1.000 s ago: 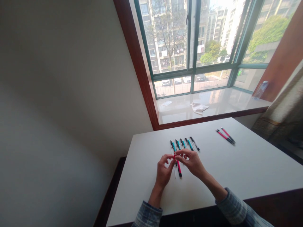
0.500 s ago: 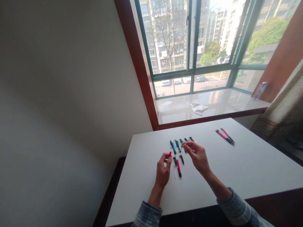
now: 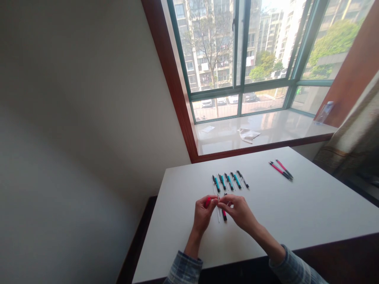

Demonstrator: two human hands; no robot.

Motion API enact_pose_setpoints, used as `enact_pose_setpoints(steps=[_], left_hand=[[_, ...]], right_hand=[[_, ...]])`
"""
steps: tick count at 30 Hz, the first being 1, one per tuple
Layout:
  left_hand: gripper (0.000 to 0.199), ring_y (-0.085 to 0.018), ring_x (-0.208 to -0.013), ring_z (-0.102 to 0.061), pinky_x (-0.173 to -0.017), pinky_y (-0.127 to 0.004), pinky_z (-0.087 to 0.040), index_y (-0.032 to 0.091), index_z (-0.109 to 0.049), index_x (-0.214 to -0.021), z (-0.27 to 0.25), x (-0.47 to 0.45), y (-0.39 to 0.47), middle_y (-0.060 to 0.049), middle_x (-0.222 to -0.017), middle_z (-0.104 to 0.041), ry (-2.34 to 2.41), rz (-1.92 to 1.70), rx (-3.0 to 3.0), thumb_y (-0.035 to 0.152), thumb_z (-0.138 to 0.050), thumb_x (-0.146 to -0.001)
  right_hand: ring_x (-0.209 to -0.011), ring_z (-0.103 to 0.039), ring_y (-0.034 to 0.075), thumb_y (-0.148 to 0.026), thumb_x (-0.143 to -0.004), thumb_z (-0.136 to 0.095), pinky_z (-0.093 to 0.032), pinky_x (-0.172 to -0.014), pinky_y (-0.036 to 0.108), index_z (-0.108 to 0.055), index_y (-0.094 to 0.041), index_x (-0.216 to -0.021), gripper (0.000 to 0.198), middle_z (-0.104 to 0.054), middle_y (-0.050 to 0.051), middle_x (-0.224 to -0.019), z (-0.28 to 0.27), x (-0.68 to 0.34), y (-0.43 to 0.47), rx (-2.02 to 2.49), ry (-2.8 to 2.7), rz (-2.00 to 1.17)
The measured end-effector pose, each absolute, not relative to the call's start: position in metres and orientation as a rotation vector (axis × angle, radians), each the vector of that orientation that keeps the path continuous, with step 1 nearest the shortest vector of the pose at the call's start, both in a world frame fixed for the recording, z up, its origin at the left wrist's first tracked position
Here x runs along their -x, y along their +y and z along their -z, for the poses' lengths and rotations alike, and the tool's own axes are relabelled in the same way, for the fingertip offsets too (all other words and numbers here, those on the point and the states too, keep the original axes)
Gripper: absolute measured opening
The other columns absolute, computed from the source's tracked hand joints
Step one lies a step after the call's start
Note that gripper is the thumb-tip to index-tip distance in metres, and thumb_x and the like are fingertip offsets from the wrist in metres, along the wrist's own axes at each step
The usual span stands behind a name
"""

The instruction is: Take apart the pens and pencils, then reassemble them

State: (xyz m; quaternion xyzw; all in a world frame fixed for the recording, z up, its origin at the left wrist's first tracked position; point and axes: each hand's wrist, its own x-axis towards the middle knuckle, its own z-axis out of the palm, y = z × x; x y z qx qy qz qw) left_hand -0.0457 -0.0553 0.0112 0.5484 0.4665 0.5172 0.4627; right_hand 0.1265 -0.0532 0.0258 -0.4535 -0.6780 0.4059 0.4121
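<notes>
My left hand [image 3: 203,213] is closed around a short red pen barrel [image 3: 207,202]. Its fingertips meet those of my right hand [image 3: 235,207], which pinches a thin pen refill [image 3: 218,198], mostly hidden by the fingers. Just below both hands, a pen part in red and black [image 3: 224,215] lies on the white table beside a thin white refill [image 3: 218,216]. Black parts near these are largely covered by my hands. Beyond them is a row of taken-apart pens with teal barrels [image 3: 230,182], black caps and refills. A black pen part [image 3: 239,173] ends that row on the right.
Several red and black pens [image 3: 280,170] lie at the table's [image 3: 314,201] far right. On the windowsill [image 3: 219,144] are a crumpled cloth [image 3: 248,135], a paper slip [image 3: 208,129] and a clear bottle [image 3: 324,113]. A wall [image 3: 97,130] stands at the left, a curtain [image 3: 352,122] at the right.
My right hand has come down and left from above the teal row with the refill, and now meets my left hand. The red barrel has tilted slightly and the teal row is uncovered.
</notes>
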Motion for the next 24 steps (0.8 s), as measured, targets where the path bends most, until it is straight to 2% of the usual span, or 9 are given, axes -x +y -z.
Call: enact_pose_setpoints(steps=[4, 8, 16, 24], left_hand=[[0.032, -0.022, -0.077, -0.069, -0.076, -0.034, -0.056, 0.013, -0.079, -0.087, -0.013, 0.045, -0.056, -0.009, -0.081, -0.077, 1.094, -1.267, -1.345, 0.045, -0.077, -0.083], [0.034, -0.018, -0.071, -0.065, -0.07, -0.029, -0.053, 0.013, -0.077, -0.081, -0.014, 0.044, -0.056, -0.006, -0.076, -0.074, 1.075, -1.254, -1.347, 0.047, -0.077, -0.083], [0.04, -0.008, -0.057, -0.04, -0.056, -0.021, -0.034, 0.013, -0.072, -0.082, -0.007, 0.048, -0.054, 0.004, -0.059, -0.051, 1.111, -1.373, -1.183, 0.052, -0.077, -0.081], [0.041, -0.009, -0.059, -0.04, -0.058, -0.022, -0.034, 0.012, -0.073, -0.082, -0.01, 0.047, -0.054, 0.004, -0.06, -0.049, 1.121, -1.35, -1.188, 0.053, -0.078, -0.079]], right_hand=[[-0.073, -0.067, 0.02, -0.04, -0.091, -0.07, -0.049, -0.07, 0.03, -0.08, -0.024, -0.082, 0.021, -0.078, 0.002, -0.079, -0.034, -0.132, -0.054, 1.186, -1.782, -0.999], [-0.071, -0.067, 0.019, -0.04, -0.092, -0.069, -0.048, -0.069, 0.029, -0.08, -0.023, -0.08, 0.024, -0.077, 0.002, -0.076, -0.039, -0.133, -0.057, 1.205, -1.806, -1.001], [-0.074, -0.07, 0.017, -0.031, -0.091, -0.068, -0.056, -0.072, 0.028, -0.076, -0.022, -0.087, 0.013, -0.076, 0.0, -0.081, -0.029, -0.13, -0.075, 1.112, -1.674, -1.149], [-0.079, -0.072, 0.019, -0.031, -0.091, -0.067, -0.058, -0.077, 0.029, -0.072, -0.021, -0.093, 0.011, -0.077, 0.002, -0.087, -0.016, -0.124, -0.087, 1.087, -1.572, -1.154]])
